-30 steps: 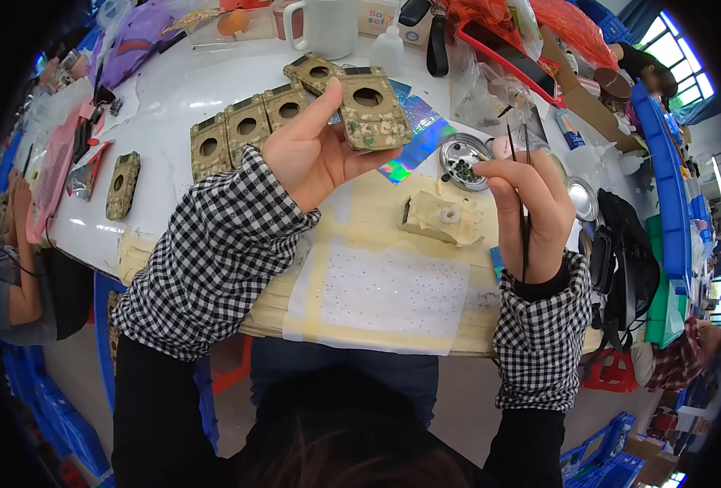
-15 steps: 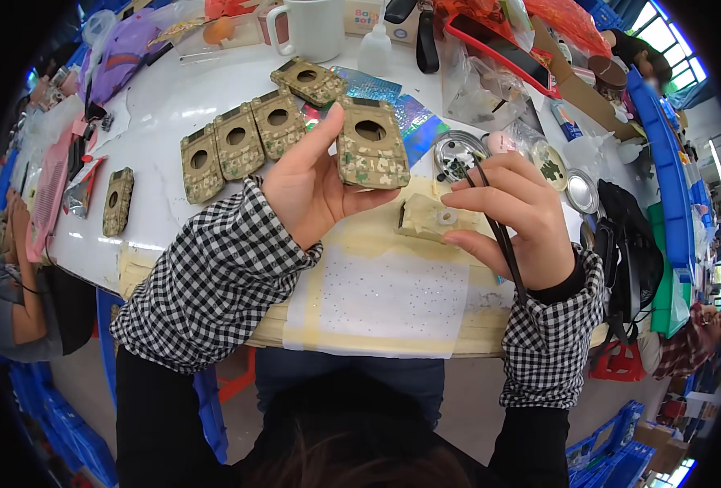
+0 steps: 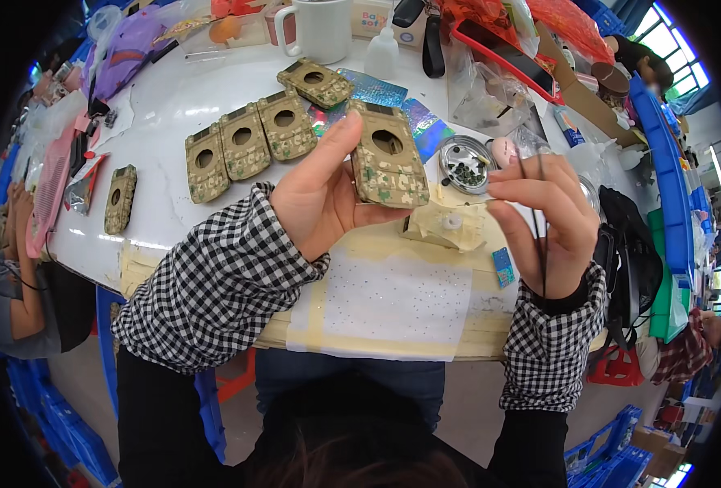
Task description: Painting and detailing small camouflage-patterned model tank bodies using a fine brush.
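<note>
My left hand (image 3: 315, 195) is closed around a toy tank hull (image 3: 409, 175) in pixel camouflage, with a round hole in its top. The thumb lies along its left side and the fingers support it from below. Right of it, my right hand (image 3: 559, 232) grips black tweezers (image 3: 545, 264), their tips pointing away from me; I cannot make out anything between the tips. Just left of that hand is a tape-wrapped block (image 3: 429, 228) with a small white round piece (image 3: 452, 220) on top. Beyond it stands a round metal tin (image 3: 465, 150) holding small dark parts.
Several similar hulls (image 3: 242, 148) lie on the table to the left. A speckled white sheet (image 3: 385, 317) is taped at the front edge. Farther back are a white mug (image 3: 328, 32), a squeeze bottle (image 3: 382, 55) and a red-cased phone (image 3: 507, 57). Other people sit nearby.
My right hand has moved right, away from the taped block, and the tweezers have turned more upright. A small blue card beside it now shows. The left hand still holds the hull, shifted slightly.
</note>
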A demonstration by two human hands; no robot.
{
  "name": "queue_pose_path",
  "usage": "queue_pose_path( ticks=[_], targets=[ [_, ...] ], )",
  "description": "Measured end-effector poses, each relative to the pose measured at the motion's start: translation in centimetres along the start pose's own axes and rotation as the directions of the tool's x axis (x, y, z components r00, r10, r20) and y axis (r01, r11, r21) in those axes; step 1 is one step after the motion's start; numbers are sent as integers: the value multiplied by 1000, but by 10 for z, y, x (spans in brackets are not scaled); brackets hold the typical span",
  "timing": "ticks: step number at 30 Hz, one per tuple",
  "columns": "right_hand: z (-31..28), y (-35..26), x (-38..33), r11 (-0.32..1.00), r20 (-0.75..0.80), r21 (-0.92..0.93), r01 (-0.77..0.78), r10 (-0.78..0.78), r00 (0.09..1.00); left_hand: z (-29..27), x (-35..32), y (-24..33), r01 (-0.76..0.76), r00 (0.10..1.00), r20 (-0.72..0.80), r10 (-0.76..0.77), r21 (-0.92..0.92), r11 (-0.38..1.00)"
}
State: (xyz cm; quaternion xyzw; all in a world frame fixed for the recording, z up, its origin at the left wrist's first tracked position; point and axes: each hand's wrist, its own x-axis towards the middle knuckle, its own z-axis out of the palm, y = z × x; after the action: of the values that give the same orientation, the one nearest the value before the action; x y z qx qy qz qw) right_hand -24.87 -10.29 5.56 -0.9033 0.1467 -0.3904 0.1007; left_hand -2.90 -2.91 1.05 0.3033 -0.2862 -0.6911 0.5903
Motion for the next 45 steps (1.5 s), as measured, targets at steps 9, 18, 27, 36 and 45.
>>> queue_pose_path(
  ticks=[9,18,27,36,45],
  targets=[
    [17,-20,-18,944,-161,320,-83,141,977,14,-10,-12,54,992,107,-60,58,997],
    [25,-27,-19,843,-89,508,-178,257,962,14,-9,-16,36,990,131,-47,84,996],
    [29,-25,-17,854,-95,499,-149,225,970,16,-13,-13,59,993,100,-67,82,995],
    [29,-26,-17,858,-91,489,-153,225,970,14,-12,-14,63,991,111,-71,77,995],
    [28,-30,-19,770,-107,595,-232,362,926,14,-11,-14,64,992,105,-71,73,995]
  ],
)
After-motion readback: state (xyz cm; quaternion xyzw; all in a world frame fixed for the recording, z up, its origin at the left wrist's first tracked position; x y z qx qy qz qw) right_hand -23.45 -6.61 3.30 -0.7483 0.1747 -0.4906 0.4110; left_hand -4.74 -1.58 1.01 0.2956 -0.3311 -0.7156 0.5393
